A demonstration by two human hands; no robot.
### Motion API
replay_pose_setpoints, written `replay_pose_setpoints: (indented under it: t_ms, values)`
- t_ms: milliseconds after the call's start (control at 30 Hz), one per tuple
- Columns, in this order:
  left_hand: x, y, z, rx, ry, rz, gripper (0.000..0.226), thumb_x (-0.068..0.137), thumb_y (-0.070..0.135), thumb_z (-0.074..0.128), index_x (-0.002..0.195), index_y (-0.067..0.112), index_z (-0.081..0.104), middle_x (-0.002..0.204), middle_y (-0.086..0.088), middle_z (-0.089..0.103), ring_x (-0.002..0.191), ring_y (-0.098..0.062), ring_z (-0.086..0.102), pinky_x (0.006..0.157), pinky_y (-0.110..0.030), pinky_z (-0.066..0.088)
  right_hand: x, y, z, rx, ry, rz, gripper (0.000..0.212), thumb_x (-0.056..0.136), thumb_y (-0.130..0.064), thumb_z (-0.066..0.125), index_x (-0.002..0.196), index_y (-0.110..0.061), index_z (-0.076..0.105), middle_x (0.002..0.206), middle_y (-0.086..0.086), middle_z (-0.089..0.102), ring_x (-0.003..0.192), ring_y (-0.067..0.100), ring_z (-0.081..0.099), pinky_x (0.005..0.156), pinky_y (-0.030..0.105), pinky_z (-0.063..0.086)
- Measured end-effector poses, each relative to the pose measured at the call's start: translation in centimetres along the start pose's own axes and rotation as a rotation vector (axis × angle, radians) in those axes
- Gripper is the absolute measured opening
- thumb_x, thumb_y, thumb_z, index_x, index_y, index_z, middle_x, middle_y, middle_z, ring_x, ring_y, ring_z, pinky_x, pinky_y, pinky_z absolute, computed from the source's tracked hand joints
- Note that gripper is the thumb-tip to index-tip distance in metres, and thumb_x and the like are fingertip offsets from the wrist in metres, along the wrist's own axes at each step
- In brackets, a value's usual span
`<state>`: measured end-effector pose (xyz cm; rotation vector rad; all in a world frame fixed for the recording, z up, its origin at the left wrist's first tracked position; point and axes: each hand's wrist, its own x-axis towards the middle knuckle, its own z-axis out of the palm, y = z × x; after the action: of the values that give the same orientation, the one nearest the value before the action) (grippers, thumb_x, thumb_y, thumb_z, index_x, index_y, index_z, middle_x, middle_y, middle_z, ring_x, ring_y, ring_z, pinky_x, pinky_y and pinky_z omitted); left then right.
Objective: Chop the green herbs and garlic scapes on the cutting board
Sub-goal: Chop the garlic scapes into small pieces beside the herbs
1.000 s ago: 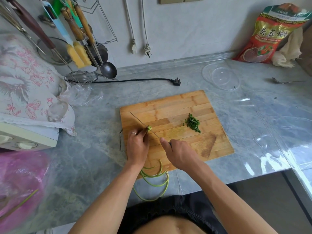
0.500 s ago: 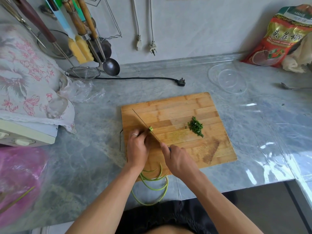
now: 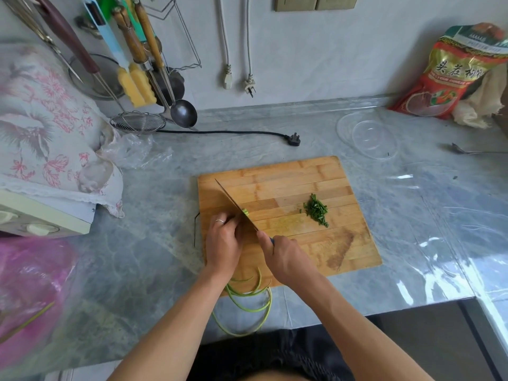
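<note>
- Pinching the bunched garlic scapes (image 3: 248,292) down near the cutting board's (image 3: 288,171) left edge, the left hand (image 3: 223,242) has its fingers curled tight just behind the blade.
- Right hand (image 3: 286,257) grips the knife (image 3: 236,204) handle, forefinger laid along the spine; the blade runs diagonally toward the board's far left corner.
- A few cut scape pieces (image 3: 245,212) lie against the blade's right face. Judged: scape cutting has barely begun.
- Most of each scape trails uncut, looping off the board's near edge and over the counter's (image 3: 137,257) front edge.
- Chopped herbs (image 3: 317,209) sit in a small pile right of the board's centre, well apart from the knife. Judged: the herbs are done and most of the scapes are left.
</note>
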<state>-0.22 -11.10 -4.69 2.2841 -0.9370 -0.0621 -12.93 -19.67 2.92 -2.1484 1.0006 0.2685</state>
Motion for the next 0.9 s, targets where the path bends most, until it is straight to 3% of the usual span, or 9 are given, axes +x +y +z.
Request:
replay_pose_setpoints:
  t_ms: [167, 333, 533, 667, 800, 900]
  values:
    - [0.0, 0.1, -0.1, -0.020, -0.010, -0.028, 0.012, 0.087, 0.014, 0.071, 0.098, 0.013, 0.076, 0.090, -0.006, 0.064, 0.091, -0.026, 0.054, 0.070, -0.039, 0.052, 0.7, -1.4, 0.0, -0.003, -0.009, -0.021, 0.059, 0.097, -0.064, 0.018, 0.068, -0.018, 0.042, 0.063, 0.002, 0.044, 0.053, 0.014, 0.039, 0.062, 0.036, 0.039]
    - [-0.2, 0.0, -0.1, 0.033, 0.006, 0.001, 0.022, 0.085, 0.003, 0.068, 0.105, 0.010, 0.074, 0.094, -0.009, 0.063, 0.094, -0.031, 0.055, 0.073, -0.040, 0.052, -0.5, 0.9, 0.3, 0.093, 0.025, 0.014, 0.062, 0.096, -0.062, 0.026, 0.066, -0.011, 0.043, 0.060, 0.008, 0.049, 0.052, 0.024, 0.045, 0.054, 0.040, 0.041]
    - [-0.3, -0.1, 0.1, 0.053, -0.003, 0.028, 0.021, 0.085, 0.005, 0.069, 0.106, 0.008, 0.072, 0.097, -0.010, 0.061, 0.096, -0.030, 0.054, 0.073, -0.041, 0.053, -0.1, -0.5, 0.5, 0.070, 0.007, 0.055, 0.064, 0.097, -0.063, 0.017, 0.083, -0.011, 0.051, 0.063, 0.001, 0.045, 0.054, 0.012, 0.039, 0.059, 0.030, 0.036]
    - [-0.5, -0.2, 0.0, 0.076, -0.017, 0.017, 0.025, 0.084, 0.006, 0.067, 0.107, 0.010, 0.075, 0.099, -0.009, 0.063, 0.095, -0.031, 0.058, 0.077, -0.041, 0.054, 0.7, -0.5, 0.1, 0.132, 0.041, 0.028, 0.060, 0.100, -0.058, 0.022, 0.066, -0.012, 0.042, 0.060, 0.002, 0.045, 0.054, 0.019, 0.043, 0.050, 0.032, 0.030]
    - [-0.3, 0.1, -0.7, -0.024, 0.003, -0.041, 0.033, 0.092, 0.027, 0.049, 0.101, 0.012, 0.077, 0.093, -0.007, 0.066, 0.088, -0.029, 0.061, 0.073, -0.036, 0.051, -0.1, 0.0, -0.6, 0.154, 0.068, 0.003, 0.060, 0.100, -0.058, 0.027, 0.061, -0.013, 0.035, 0.056, 0.004, 0.042, 0.052, 0.020, 0.040, 0.050, 0.033, 0.029]
    - [-0.4, 0.1, -0.6, -0.072, 0.036, -0.119, 0.019, 0.093, 0.018, 0.061, 0.102, 0.011, 0.077, 0.092, -0.007, 0.068, 0.087, -0.026, 0.062, 0.072, -0.029, 0.045, -1.1, 0.3, -0.5, 0.100, 0.082, -0.030, 0.060, 0.100, -0.056, 0.029, 0.061, -0.011, 0.037, 0.056, 0.008, 0.044, 0.053, 0.024, 0.042, 0.051, 0.035, 0.032]
